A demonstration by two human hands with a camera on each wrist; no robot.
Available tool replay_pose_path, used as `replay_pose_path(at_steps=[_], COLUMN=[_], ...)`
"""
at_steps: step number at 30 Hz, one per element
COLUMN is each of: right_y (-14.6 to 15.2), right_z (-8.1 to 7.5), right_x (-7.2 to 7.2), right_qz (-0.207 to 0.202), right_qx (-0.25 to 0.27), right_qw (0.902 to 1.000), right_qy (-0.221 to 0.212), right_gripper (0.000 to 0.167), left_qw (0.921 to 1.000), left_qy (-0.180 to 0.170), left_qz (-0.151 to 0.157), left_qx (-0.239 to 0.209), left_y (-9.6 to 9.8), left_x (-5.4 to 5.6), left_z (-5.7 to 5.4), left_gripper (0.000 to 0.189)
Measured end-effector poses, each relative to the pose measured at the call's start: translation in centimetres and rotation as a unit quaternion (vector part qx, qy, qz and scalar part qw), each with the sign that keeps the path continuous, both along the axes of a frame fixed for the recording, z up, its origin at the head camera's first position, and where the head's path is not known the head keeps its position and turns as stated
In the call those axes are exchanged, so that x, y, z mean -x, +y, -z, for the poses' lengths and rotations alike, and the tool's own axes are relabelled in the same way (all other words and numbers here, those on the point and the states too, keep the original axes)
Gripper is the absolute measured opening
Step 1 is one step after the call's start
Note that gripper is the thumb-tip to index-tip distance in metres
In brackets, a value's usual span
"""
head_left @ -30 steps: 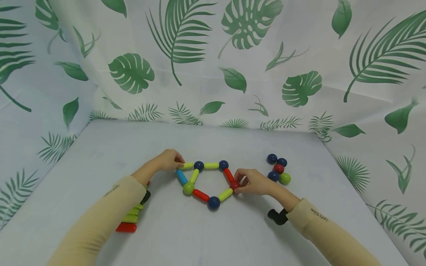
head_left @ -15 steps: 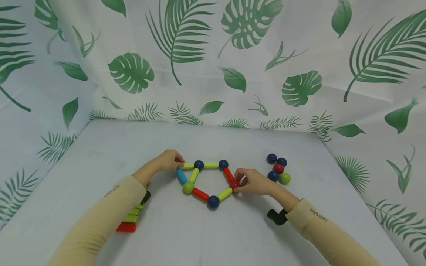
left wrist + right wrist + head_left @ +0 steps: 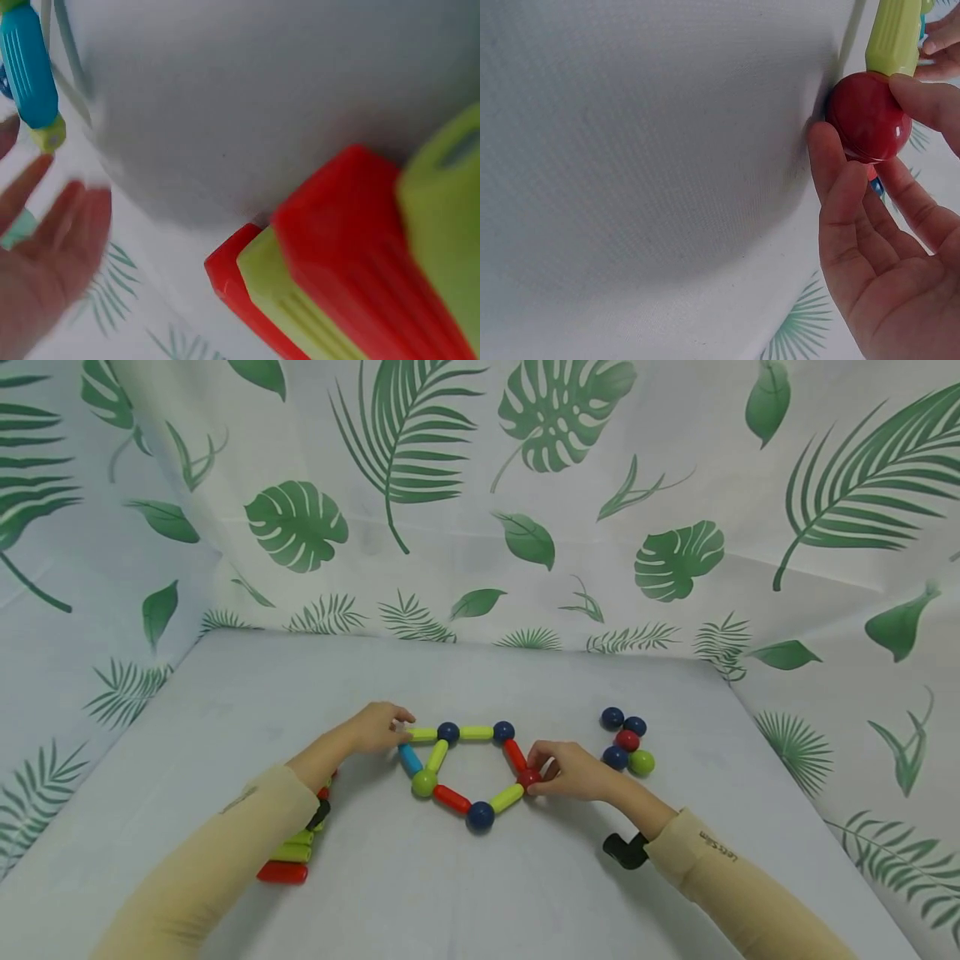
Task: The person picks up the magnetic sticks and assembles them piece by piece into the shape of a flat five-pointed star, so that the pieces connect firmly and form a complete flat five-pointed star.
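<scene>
A shape of coloured rods and balls lies on the white tabletop. A red ball point(image 3: 528, 779) forms its right corner, and my right hand point(image 3: 567, 770) holds that ball between thumb and fingers; in the right wrist view the ball point(image 3: 868, 118) has a yellow-green rod point(image 3: 895, 37) attached. At the left corner, a yellow-green rod point(image 3: 422, 734) and a blue rod point(image 3: 410, 759) come together with no ball showing between them. My left hand point(image 3: 375, 727) is right by their ends, fingers parted. In the left wrist view its fingers point(image 3: 75, 217) are loosely extended beneath the blue rod point(image 3: 28, 67).
Several loose balls point(image 3: 627, 741) lie in a cluster to the right, beyond my right hand. Left of the shape, partly behind my left sleeve point(image 3: 217, 843), is a row of red and yellow-green rods point(image 3: 288, 853). A leaf-print cloth point(image 3: 480, 527) hangs behind the table.
My left hand has let go of the rod ends at the left corner and moved slightly left, its fingers spreading. My right hand stays on the red ball.
</scene>
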State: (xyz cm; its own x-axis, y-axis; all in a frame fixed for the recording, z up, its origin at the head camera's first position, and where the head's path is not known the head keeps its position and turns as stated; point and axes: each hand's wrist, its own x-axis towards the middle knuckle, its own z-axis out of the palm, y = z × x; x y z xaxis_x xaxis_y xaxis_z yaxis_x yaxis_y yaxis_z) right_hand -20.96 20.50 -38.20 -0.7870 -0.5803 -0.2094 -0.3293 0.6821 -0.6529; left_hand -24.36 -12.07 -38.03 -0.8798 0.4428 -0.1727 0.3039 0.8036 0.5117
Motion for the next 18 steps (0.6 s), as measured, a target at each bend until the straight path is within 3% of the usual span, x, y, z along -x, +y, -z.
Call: replay_pose_path(at_steps=[3,5,12,18], right_y=[0.1,0.1,0.3,0.0], right_z=[0.0,-0.1,-0.2,-0.4], right_x=[0.0,0.0,-0.2,-1.0], right_qz=[-0.001,-0.002,-0.015,-0.034], right_qx=[0.000,-0.002,-0.001,0.003], right_qw=[1.0000,1.0000,0.9999,0.9994], right_qy=[0.000,0.000,0.001,-0.003], right_gripper=[0.024,0.025,0.024,0.024], left_qw=[0.9984,0.9976,0.9960,0.9956], left_qy=[0.049,0.059,0.035,0.029], left_qz=[-0.003,-0.001,0.056,0.054], left_qx=[0.028,0.036,0.060,0.070], left_y=[0.3,0.6,2.0,2.5], left_x=[-0.9,-1.6,-3.8,-4.3], left_z=[-0.2,-0.4,-0.8,-1.3], left_gripper=[0.031,0.030,0.034,0.028])
